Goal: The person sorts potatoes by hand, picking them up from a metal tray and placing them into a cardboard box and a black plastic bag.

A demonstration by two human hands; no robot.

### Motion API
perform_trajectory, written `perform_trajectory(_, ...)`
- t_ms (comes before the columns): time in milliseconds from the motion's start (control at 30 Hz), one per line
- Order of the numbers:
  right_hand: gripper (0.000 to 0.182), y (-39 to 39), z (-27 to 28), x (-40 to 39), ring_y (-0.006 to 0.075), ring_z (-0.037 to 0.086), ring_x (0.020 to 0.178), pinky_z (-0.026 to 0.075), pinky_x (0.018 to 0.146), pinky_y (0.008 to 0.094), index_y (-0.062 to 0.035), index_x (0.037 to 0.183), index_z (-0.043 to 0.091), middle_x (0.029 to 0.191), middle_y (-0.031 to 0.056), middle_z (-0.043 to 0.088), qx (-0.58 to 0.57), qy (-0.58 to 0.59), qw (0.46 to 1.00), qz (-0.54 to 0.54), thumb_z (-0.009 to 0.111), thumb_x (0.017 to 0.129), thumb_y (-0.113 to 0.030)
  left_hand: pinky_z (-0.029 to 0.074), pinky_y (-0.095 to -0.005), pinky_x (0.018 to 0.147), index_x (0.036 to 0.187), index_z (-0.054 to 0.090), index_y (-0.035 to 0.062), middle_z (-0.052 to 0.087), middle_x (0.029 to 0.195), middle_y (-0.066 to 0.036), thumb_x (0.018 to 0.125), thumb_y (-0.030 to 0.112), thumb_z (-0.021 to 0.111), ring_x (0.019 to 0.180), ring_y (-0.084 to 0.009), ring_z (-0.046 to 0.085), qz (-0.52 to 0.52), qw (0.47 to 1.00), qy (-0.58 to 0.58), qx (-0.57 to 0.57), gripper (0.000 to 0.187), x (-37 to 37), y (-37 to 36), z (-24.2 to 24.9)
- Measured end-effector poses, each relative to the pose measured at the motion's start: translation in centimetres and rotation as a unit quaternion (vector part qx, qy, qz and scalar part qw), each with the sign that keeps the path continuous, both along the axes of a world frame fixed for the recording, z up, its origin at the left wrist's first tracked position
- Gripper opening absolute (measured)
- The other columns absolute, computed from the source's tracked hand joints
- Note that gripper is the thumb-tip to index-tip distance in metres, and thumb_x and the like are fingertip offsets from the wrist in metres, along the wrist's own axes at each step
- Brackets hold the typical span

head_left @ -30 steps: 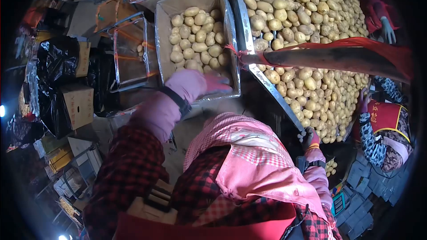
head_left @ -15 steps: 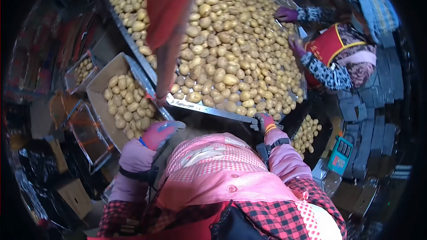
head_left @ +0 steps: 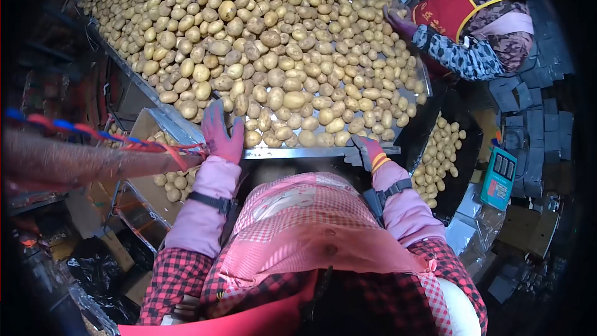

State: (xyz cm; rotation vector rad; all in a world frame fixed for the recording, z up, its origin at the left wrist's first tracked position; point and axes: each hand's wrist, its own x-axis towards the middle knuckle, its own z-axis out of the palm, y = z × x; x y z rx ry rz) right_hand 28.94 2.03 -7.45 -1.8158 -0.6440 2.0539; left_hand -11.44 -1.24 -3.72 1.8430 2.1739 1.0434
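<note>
A broad heap of potatoes [head_left: 273, 65] covers the table in front of me, which has a metal front edge [head_left: 292, 152]. My left hand [head_left: 222, 137], in a pink glove with grey fingertips, is open at the left end of that edge. Its fingers stretch toward the nearest potatoes, and I see nothing held. Farther right, my right hand [head_left: 368, 150], also gloved, is closed over the metal edge, with its fingertips partly out of sight.
A pole with red and blue cord [head_left: 106, 155] juts in from the left, above a cardboard box of potatoes [head_left: 171, 177]. At right, a dark container holds potatoes [head_left: 438, 155] near a teal scale [head_left: 499, 177]. A co-worker's purple-gloved hand [head_left: 401, 25] is at the heap's right side.
My left hand has moved from beside the cardboard box up to the table edge, its fingers now spread. The right hand stays on the edge. The pole now lies across the left of view.
</note>
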Motion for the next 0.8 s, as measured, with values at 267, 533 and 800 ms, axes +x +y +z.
perform_trajectory(267, 0.033, 5.0, 3.4, 2.8, 0.0275, 0.060, 0.113, 0.046, 0.097, 0.0382, -0.0058, 0.123, 0.059, 0.123, 0.0133, 0.062, 0.346, -0.085, 0.897, 0.260, 0.050, 0.096, -0.022, 0.025, -0.0546, 0.111, 0.140, 0.044, 0.0027, 0.046, 0.138, -0.027, 0.086, 0.032, 0.059, 0.131, -0.0430, 0.040, 0.017, 0.982, 0.155, -0.106, 0.063, -0.6, 2.2, -2.4)
perform_trajectory(533, 0.057, 18.2, 1.1, 0.2, 0.0259, 0.058, 0.113, 0.047, 0.097, 0.0373, -0.0046, 0.134, 0.052, 0.125, 0.0129, 0.060, 0.406, -0.166, 0.895, 0.077, 0.070, 0.085, -0.027, 0.025, -0.0547, 0.112, 0.140, 0.046, 0.0029, 0.047, 0.138, -0.025, 0.085, 0.030, 0.061, 0.130, -0.0416, 0.042, 0.015, 0.981, 0.147, -0.122, 0.063, -0.4, 2.7, -1.6)
perform_trajectory(800, 0.068, 27.5, 5.7, -14.2, 0.0383, 0.044, 0.128, 0.035, 0.108, 0.0471, -0.0127, 0.136, 0.051, 0.137, 0.0203, 0.050, 0.655, -0.305, 0.627, 0.291, 0.067, 0.081, -0.048, 0.024, -0.0550, 0.114, 0.143, 0.042, 0.0054, 0.045, 0.140, -0.024, 0.079, 0.030, 0.066, 0.131, -0.0408, 0.041, 0.020, 0.979, 0.132, -0.156, 0.072, -0.2, 3.1, -1.1)
